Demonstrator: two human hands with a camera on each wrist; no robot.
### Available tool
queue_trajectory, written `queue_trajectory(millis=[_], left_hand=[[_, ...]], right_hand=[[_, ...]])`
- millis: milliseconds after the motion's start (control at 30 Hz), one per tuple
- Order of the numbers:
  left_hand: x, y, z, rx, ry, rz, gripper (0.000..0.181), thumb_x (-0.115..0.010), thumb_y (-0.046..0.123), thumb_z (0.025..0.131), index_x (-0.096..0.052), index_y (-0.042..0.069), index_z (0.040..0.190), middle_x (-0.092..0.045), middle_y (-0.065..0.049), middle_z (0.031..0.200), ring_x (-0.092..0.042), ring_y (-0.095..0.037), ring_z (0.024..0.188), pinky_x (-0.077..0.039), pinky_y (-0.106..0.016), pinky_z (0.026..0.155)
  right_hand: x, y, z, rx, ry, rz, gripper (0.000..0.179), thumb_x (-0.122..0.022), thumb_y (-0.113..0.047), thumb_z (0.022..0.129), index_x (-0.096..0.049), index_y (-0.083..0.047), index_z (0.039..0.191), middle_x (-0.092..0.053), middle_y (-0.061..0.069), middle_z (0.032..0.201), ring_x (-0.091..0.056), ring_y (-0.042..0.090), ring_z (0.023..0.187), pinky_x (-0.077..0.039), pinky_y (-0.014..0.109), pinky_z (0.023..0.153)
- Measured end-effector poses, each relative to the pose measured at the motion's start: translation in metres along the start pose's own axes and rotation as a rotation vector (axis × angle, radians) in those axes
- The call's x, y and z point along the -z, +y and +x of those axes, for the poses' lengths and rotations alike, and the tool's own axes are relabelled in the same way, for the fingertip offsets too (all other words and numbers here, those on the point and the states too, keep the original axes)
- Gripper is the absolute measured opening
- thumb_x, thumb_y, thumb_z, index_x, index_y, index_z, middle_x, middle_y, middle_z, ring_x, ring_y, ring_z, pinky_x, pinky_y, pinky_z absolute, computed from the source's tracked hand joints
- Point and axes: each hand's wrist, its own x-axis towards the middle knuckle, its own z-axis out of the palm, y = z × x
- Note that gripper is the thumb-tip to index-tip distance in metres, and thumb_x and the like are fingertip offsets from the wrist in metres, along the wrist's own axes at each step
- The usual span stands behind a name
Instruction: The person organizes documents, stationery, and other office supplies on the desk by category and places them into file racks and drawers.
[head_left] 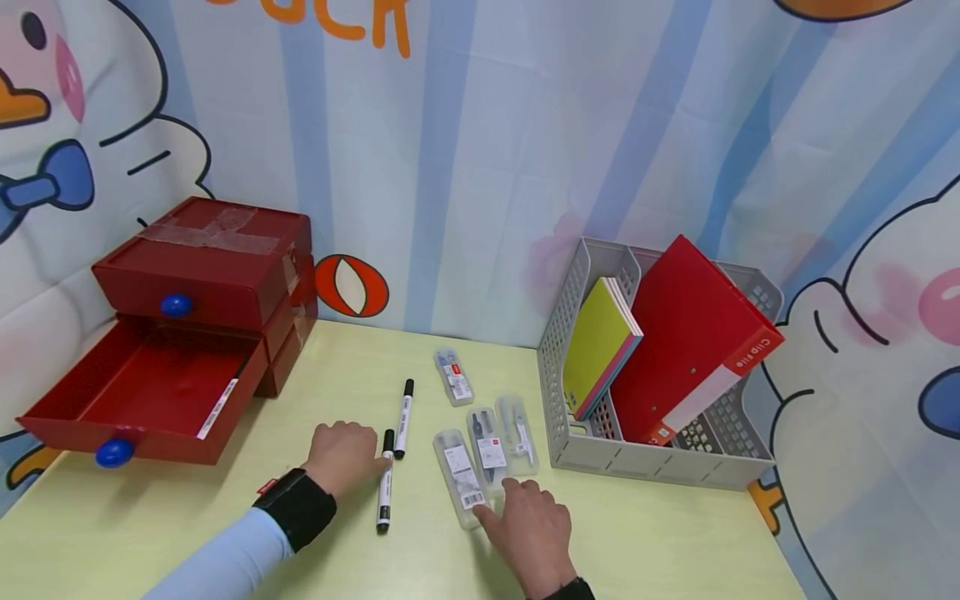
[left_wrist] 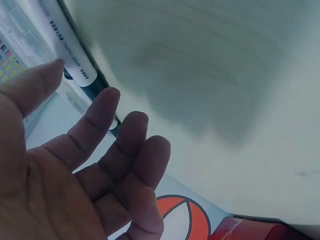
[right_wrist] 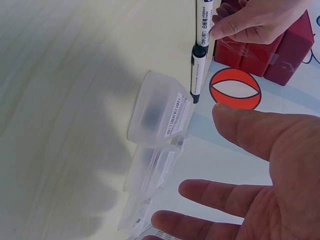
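Observation:
My left hand [head_left: 345,457] is at a black-and-white marker [head_left: 385,493] on the table, thumb and loosely bent fingers about its capped end. In the left wrist view a gap shows between thumb and fingers, and the marker [left_wrist: 67,47] lies beyond them. A second marker [head_left: 404,423] lies just behind. My right hand [head_left: 531,533], fingers spread, hovers at the near ends of clear plastic cases. The nearest is a labelled case [head_left: 455,467]; beside it lie a case with a compass-like tool [head_left: 487,446] and another case [head_left: 517,429]. The right wrist view shows the nearest case [right_wrist: 157,110] apart from the fingers.
A smaller case [head_left: 453,377] lies farther back. To the left stands a dark red drawer box [head_left: 202,258] with a drawer [head_left: 150,392] pulled out. At right, a grey file holder [head_left: 652,467] contains a red clip file [head_left: 690,350] and a yellow-green notebook [head_left: 596,350].

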Motion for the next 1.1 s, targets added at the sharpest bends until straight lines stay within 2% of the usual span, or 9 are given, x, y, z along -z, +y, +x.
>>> queue_trajectory(millis=[400, 567, 767, 933, 1100], left_hand=[[-0.006, 0.01, 0.002, 0.033, -0.052, -0.039, 0.037, -0.073, 0.037, 0.087, -0.058, 0.01, 0.066, -0.051, 0.0, 0.06, -0.049, -0.017, 0.058, -0.043, -0.038, 0.061], [-0.005, 0.008, 0.0, 0.041, -0.067, -0.039, 0.035, -0.072, 0.033, 0.086, -0.058, 0.011, 0.062, -0.051, 0.0, 0.059, -0.049, -0.016, 0.058, -0.044, -0.037, 0.059], [-0.006, 0.001, -0.001, 0.052, -0.082, -0.076, 0.032, -0.075, 0.031, 0.085, -0.059, 0.01, 0.066, -0.051, -0.001, 0.061, -0.051, -0.016, 0.058, -0.044, -0.034, 0.055], [0.0, 0.0, 0.002, 0.079, -0.061, -0.143, 0.033, -0.072, 0.03, 0.086, -0.057, 0.01, 0.064, -0.05, -0.002, 0.059, -0.05, -0.017, 0.056, -0.038, -0.032, 0.052], [0.011, 0.014, 0.006, 0.068, -0.048, -0.223, 0.035, -0.069, 0.034, 0.09, -0.059, 0.01, 0.067, -0.048, -0.001, 0.058, -0.048, -0.017, 0.055, -0.033, -0.029, 0.051]], right_hand=[[-0.003, -0.001, -0.002, 0.014, 0.015, 0.003, 0.054, -0.075, -0.05, 0.08, -0.07, -0.004, 0.107, -0.065, 0.014, 0.09, -0.063, 0.033, 0.08, -0.048, 0.047, 0.064], [-0.003, 0.0, -0.002, 0.023, 0.038, -0.006, 0.054, -0.076, -0.051, 0.079, -0.071, -0.004, 0.106, -0.066, 0.014, 0.09, -0.064, 0.033, 0.079, -0.049, 0.047, 0.063], [-0.005, -0.001, -0.002, 0.032, 0.045, -0.009, 0.053, -0.075, -0.05, 0.079, -0.071, -0.004, 0.105, -0.066, 0.015, 0.089, -0.064, 0.033, 0.077, -0.048, 0.046, 0.061], [-0.005, -0.001, -0.001, 0.033, 0.041, -0.015, 0.053, -0.076, -0.05, 0.079, -0.07, -0.004, 0.103, -0.065, 0.014, 0.087, -0.063, 0.033, 0.076, -0.048, 0.046, 0.06], [-0.004, -0.006, 0.001, 0.029, 0.022, -0.01, 0.053, -0.074, -0.052, 0.08, -0.07, -0.004, 0.102, -0.065, 0.014, 0.087, -0.063, 0.033, 0.076, -0.047, 0.047, 0.061]])
